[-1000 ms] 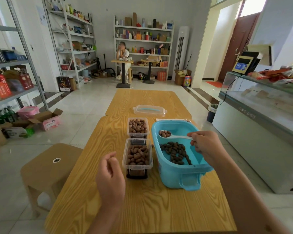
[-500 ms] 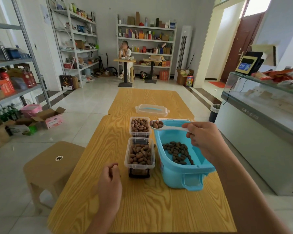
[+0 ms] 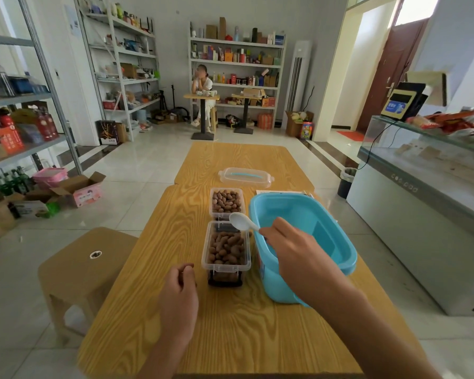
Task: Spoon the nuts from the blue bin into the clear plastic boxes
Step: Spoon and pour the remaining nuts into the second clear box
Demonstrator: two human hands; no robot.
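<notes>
Two clear plastic boxes stand in a row on the wooden table (image 3: 230,332), both holding brown nuts: a near box (image 3: 226,250) and a far box (image 3: 226,202). To their right stands the blue bin (image 3: 323,233); my arm hides the nuts in it. My right hand (image 3: 290,247) grips the handle of a white spoon (image 3: 241,222). The spoon's bowl is turned over and hangs above the far end of the near box. My left hand (image 3: 179,294) rests loosely curled on the table, left of the near box, holding nothing.
A clear lid with a blue handle (image 3: 245,177) lies farther back on the table. A paper sheet (image 3: 281,192) peeks out behind the bin. A tan stool (image 3: 85,266) stands at the left, a glass display counter (image 3: 427,192) at the right. A person sits at a far table.
My right hand carried the spoon with nuts from over the bin leftward to the boxes and turned it over; the spoon now shows no nuts. My left hand stayed put.
</notes>
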